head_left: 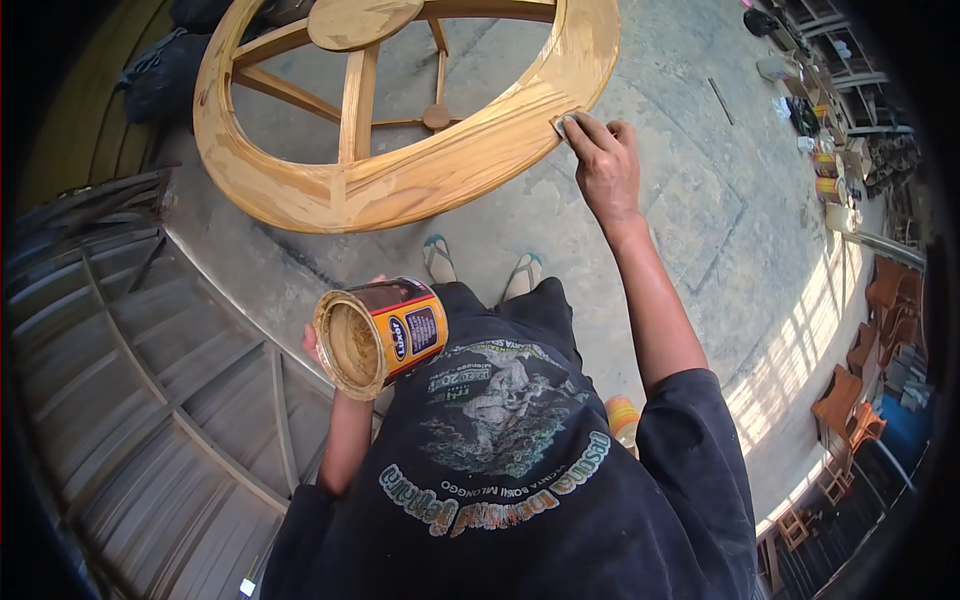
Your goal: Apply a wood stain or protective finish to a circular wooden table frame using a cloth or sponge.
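Dark shirt [510, 450] is overlapped by a can [395, 330] clasped in the curled left hand [311, 342]. At the outer edge of the wooden ring [400, 190], a small piece [561, 125] is pinched between the right hand's fingers [586, 138].

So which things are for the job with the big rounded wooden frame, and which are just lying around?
For the job:
Open can, in the left hand
Small flat piece, pinched in the right hand
Wooden frame, with that piece at its rim

Seemingly just lying around:
Dark bundle, far left
Thin dark strip on the floor
Brown wooden furniture, far right
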